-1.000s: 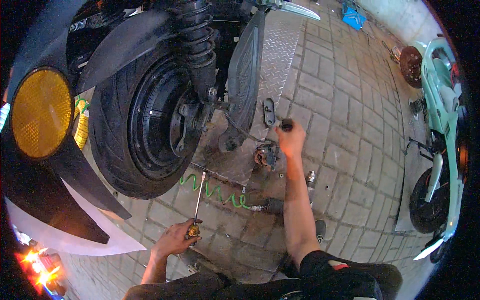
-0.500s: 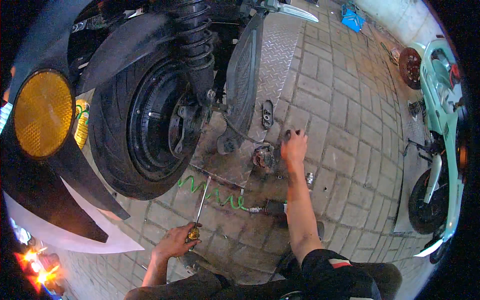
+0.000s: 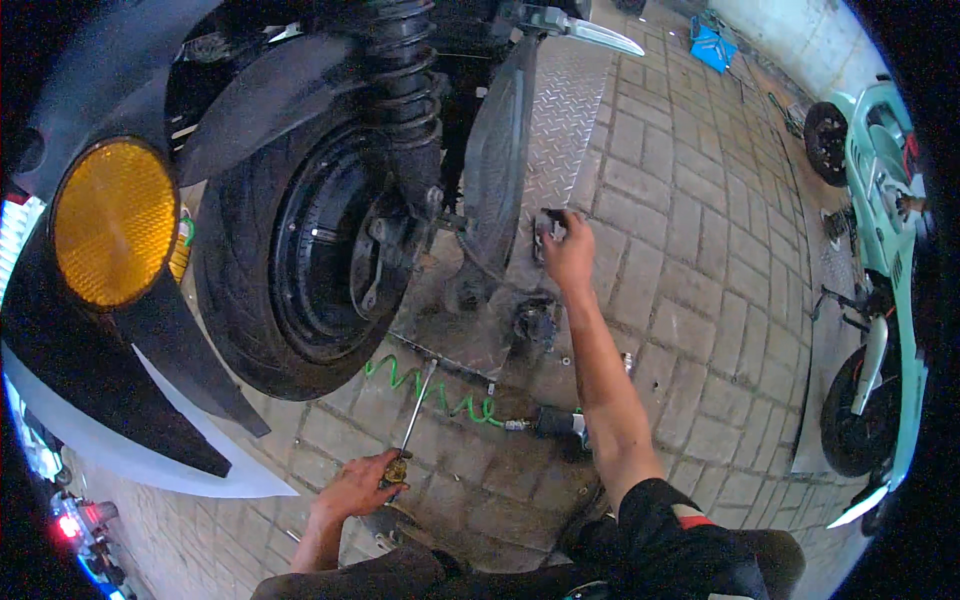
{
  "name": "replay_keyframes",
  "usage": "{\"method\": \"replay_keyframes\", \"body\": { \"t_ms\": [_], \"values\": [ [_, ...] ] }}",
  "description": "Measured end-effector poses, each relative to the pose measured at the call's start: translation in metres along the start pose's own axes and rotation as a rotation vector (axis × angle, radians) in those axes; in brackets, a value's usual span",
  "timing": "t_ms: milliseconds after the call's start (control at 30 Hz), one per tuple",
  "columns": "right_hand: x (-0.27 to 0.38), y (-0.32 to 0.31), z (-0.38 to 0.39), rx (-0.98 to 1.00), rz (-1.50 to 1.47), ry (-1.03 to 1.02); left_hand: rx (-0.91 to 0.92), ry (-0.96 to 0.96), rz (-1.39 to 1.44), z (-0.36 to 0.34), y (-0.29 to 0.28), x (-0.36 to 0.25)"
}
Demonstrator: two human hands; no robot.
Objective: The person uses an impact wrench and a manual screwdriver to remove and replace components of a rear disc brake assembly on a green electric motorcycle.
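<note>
Beside wheel (image 3: 300, 260), right hand (image 3: 568, 255) outstretched.

Paved brick floor (image 3: 690, 300), grey blocks, carrying the following. Diamond-plate metal ramp (image 3: 565, 110) lying across the pavers beneath the black scooter's rear tyre (image 3: 240, 290). Green coiled air hose (image 3: 440, 392) trailing over the bricks to a dark pneumatic tool (image 3: 555, 425). Small bolts lying scattered near the ramp's edge. Mint-green scooter (image 3: 880, 250) standing at the right. Blue object (image 3: 715, 45) sitting far back.
</note>
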State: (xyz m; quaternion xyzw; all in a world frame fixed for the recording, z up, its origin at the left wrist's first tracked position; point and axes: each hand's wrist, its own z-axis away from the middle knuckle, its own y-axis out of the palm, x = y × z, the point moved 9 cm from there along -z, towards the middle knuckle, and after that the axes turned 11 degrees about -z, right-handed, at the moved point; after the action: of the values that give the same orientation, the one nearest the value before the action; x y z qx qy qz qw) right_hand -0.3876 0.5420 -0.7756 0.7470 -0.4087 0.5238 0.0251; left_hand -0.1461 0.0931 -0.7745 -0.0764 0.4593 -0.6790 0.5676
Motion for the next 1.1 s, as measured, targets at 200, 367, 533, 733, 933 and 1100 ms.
{"method": "replay_keyframes", "body": {
  "t_ms": [200, 367, 533, 733, 933, 1100],
  "values": [
    [0.151, -0.017, 0.053, -0.003, -0.345, -0.062, 0.007, 0.007, 0.015, 0.003, 0.004, 0.002],
    [0.182, 0.029, 0.064, 0.148, -0.436, -0.011, 0.0, 0.018, -0.053, 0.0, 0.012, 0.008],
    [0.194, 0.045, 0.053, 0.431, -0.649, 0.227, 0.005, -0.003, -0.04, 0.0, 0.009, 0.008],
    [0.18, 0.053, 0.058, 0.363, -0.768, 0.302, 0.077, -0.009, 0.002, -0.004, 0.005, -0.001],
    [0.175, 0.056, 0.056, 0.305, -0.674, 0.156, 0.03, 0.038, -0.011, -0.006, -0.008, -0.017],
    [0.178, 0.052, 0.061, 0.284, -0.58, 0.133, -0.015, 0.058, -0.011, -0.006, -0.006, -0.014]
  ]
}}
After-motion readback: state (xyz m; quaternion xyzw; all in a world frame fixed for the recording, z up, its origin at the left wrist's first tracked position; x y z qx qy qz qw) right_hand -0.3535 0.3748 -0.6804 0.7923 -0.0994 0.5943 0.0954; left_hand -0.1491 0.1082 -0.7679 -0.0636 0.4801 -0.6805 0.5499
